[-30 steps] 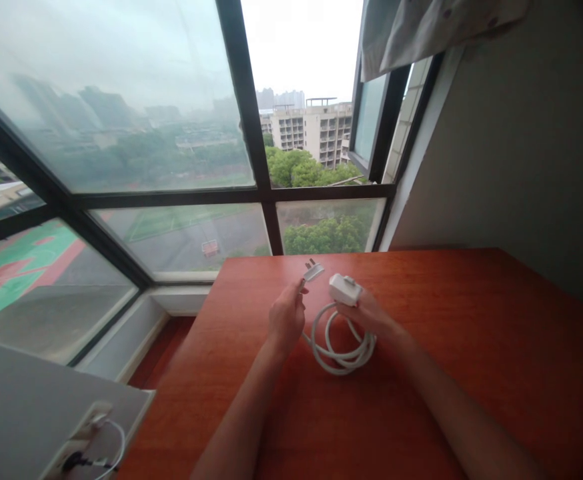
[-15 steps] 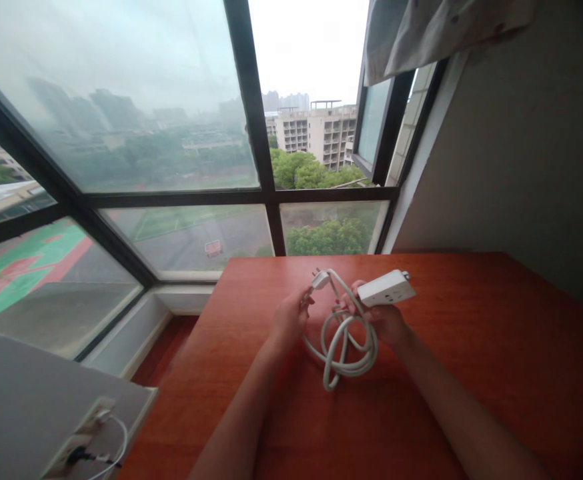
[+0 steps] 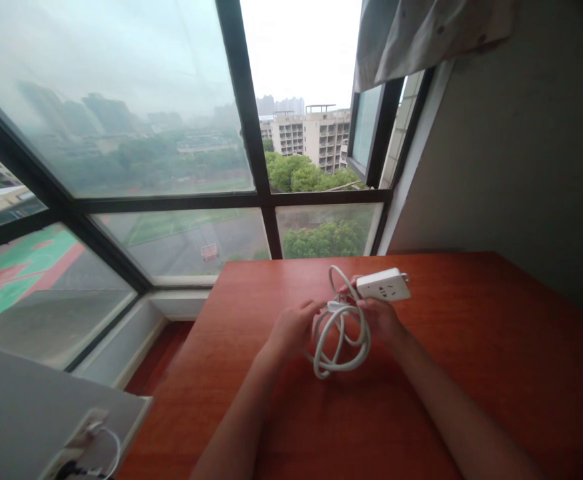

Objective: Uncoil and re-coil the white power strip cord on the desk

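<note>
Foremost, the red-brown table (image 3: 471, 380) lies beneath both arms, and past its left edge a socket plate (image 3: 86, 425) on a low wall feeds a white lead (image 3: 117, 448). Above the middle of the table the hands face each other, near but apart. The left hand (image 3: 291, 330) closes its fingertips at the near side of the plug (image 3: 336, 307), apparently steadying this small end beside the loops; the exact pinch is too small to tell. The cord (image 3: 346, 366) forms a loose coil between the hands, hanging below the right one; whether its lowest turn touches the table cannot be told. The right hand (image 3: 381, 319) is clamped on the strip (image 3: 384, 285) from below and at its left end — a hold that would bear the strip's weight and gather the upper loops at once, and one that leaves the outlet face turned toward the viewer. Farther back, beyond the table's far edge, stands the window frame (image 3: 171, 205), its sash (image 3: 366, 133) open under a bunched curtain (image 3: 426, 43). Outside — and well below — lie a ball court (image 3: 1, 280), trees (image 3: 291, 172) and a pale block (image 3: 319, 137).
</note>
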The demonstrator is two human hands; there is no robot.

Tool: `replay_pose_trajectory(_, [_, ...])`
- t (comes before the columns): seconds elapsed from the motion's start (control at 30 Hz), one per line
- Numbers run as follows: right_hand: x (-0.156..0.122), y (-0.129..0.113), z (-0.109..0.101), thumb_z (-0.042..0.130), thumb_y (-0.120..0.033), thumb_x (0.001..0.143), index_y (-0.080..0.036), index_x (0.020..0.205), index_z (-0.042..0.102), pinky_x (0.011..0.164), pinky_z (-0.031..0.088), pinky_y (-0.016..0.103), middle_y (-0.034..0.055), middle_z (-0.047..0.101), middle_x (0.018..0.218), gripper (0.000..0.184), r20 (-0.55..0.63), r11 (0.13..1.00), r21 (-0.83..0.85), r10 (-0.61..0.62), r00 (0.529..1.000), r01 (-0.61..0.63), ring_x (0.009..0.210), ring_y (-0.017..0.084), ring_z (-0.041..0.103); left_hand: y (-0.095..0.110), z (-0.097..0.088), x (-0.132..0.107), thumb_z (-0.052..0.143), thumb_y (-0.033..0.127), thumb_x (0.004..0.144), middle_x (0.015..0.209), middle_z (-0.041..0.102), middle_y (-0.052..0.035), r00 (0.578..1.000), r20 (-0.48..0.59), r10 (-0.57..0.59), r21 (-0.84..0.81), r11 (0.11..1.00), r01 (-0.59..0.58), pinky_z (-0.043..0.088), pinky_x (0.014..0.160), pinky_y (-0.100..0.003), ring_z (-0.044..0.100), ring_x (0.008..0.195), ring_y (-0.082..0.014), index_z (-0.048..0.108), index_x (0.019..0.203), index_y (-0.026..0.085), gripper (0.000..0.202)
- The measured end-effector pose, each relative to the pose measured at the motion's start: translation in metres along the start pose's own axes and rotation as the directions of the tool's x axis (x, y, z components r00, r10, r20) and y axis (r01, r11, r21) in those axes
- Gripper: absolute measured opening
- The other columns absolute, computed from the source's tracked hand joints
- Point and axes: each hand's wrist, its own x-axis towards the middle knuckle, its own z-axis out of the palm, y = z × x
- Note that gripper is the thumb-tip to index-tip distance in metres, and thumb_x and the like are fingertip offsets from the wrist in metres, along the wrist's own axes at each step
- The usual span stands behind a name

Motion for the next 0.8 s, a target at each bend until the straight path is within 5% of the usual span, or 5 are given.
replay_pose_trajectory(0.3, [-0.001, -0.013, 0.012, 0.063, -0.036, 0.075, -0.024, 0.112, 0.058, 0.087, 0.049, 0.038, 0.0093, 0.063, 0.119, 0.039, 0.061, 0.996, 0.062, -0.068, 0.996, 0.065, 0.099, 0.021, 0.059, 0.017, 0.005, 0.006, 0.051, 0.018, 0.087, 0.090, 0.061, -0.0051, 0.986, 0.144, -0.081, 0.378, 0.925, 0.021, 0.047, 0.068, -0.025, 0.063, 0.078, -0.0193, 0.050, 0.126, 0.028, 0.040])
replay_pose_trajectory(0.47, [0.000, -0.014, 0.016, 0.063, -0.044, 0.078, -0.025, 0.118, 0.055, 0.081, 0.053, 0.036, 0.0094, 0.060, 0.123, 0.045, 0.072, 0.997, -0.045, -0.057, 0.996, 0.061, 0.104, 0.023, 0.059, 0.019, 0.016, 0.011, 0.051, 0.019, 0.088, 0.091, 0.064, -0.0086, 0.985, 0.138, -0.102, 0.331, 0.942, 0.051, 0.047, 0.065, -0.026, 0.064, 0.077, -0.0205, 0.052, 0.124, 0.023, 0.036])
replay_pose_trajectory(0.6, [0.002, -0.004, 0.015, 0.060, -0.049, 0.080, -0.023, 0.110, 0.060, 0.088, 0.050, 0.038, 0.0078, 0.064, 0.113, 0.039, 0.047, 0.980, -0.195, -0.020, 0.999, 0.029, 0.103, 0.024, 0.060, 0.015, 0.024, 0.013, 0.051, 0.019, 0.087, 0.093, 0.069, -0.0055, 0.989, -0.053, -0.139, 0.010, 0.990, 0.140, 0.048, 0.069, -0.026, 0.065, 0.078, -0.0175, 0.060, 0.108, 0.022, 0.023])
replay_pose_trajectory(0.73, [0.003, 0.006, 0.008, 0.058, -0.050, 0.081, -0.022, 0.098, 0.065, 0.089, 0.049, 0.039, 0.0061, 0.067, 0.099, 0.034, 0.033, 0.935, -0.354, -0.008, 0.999, 0.019, 0.098, 0.024, 0.061, 0.012, 0.031, 0.015, 0.058, 0.024, 0.082, 0.072, 0.064, -0.0003, 0.905, -0.298, -0.304, -0.191, 0.948, 0.255, 0.045, 0.059, -0.023, 0.061, 0.063, -0.0138, 0.059, 0.091, 0.019, 0.011])
replay_pose_trajectory(0.8, [0.003, 0.006, 0.005, 0.058, -0.050, 0.082, -0.021, 0.099, 0.065, 0.090, 0.049, 0.038, 0.0060, 0.067, 0.098, 0.034, 0.063, 0.927, -0.373, -0.015, 0.998, 0.038, 0.099, 0.023, 0.061, 0.011, 0.032, 0.018, 0.061, 0.022, 0.078, 0.083, 0.063, -0.0028, 0.876, -0.384, -0.293, -0.199, 0.952, 0.231, 0.046, 0.061, -0.025, 0.059, 0.065, -0.0132, 0.057, 0.100, 0.018, 0.023])
